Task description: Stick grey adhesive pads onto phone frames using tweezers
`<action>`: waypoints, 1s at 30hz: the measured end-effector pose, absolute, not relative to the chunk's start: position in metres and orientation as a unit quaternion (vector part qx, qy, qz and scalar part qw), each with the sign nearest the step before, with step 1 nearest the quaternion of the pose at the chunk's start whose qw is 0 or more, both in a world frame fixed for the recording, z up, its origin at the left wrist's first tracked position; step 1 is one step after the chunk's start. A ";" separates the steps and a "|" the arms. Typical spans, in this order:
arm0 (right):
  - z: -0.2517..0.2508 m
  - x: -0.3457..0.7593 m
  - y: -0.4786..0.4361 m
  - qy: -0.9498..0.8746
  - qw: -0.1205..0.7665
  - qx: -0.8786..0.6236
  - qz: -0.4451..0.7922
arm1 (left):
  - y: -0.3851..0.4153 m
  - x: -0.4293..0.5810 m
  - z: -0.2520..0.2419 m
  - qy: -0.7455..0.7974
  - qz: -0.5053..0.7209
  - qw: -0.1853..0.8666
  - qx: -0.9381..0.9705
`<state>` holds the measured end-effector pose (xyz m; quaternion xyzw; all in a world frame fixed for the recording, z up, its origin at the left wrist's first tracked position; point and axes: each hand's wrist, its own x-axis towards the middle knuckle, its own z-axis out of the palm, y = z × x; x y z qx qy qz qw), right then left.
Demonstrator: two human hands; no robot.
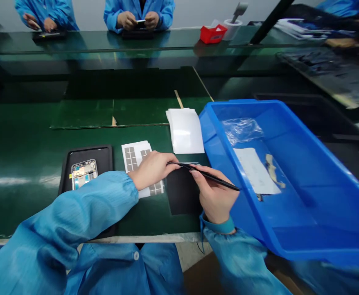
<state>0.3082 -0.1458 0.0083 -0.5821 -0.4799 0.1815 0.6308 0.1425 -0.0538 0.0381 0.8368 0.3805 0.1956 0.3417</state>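
Hands together above the bench [19, 205]: right hand [214, 200] grips black tweezers [208, 176] pen-style for fine control, tips meeting the left hand [153, 170], which lies over a sheet of grey pads [130, 159], apparently steadying it. Phone frame [84, 174] in black tray [87, 157] sits left, within reach; blue bin [228, 112] right.

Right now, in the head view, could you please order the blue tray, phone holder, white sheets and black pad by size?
Blue tray, phone holder, then white sheets and black pad, too alike to rank.
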 end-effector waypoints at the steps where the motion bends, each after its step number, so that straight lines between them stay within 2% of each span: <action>1: 0.008 0.308 -0.145 -0.479 0.633 -0.582 0.179 | -0.054 0.143 0.039 0.381 0.193 0.341 0.837; 21: 0.009 0.308 -0.146 -0.455 0.652 -0.582 0.170 | -0.056 0.145 0.033 0.411 0.169 0.299 0.844; 30: 0.012 0.308 -0.150 -0.393 0.649 -0.608 0.235 | -0.050 0.113 0.052 0.382 0.165 0.187 0.890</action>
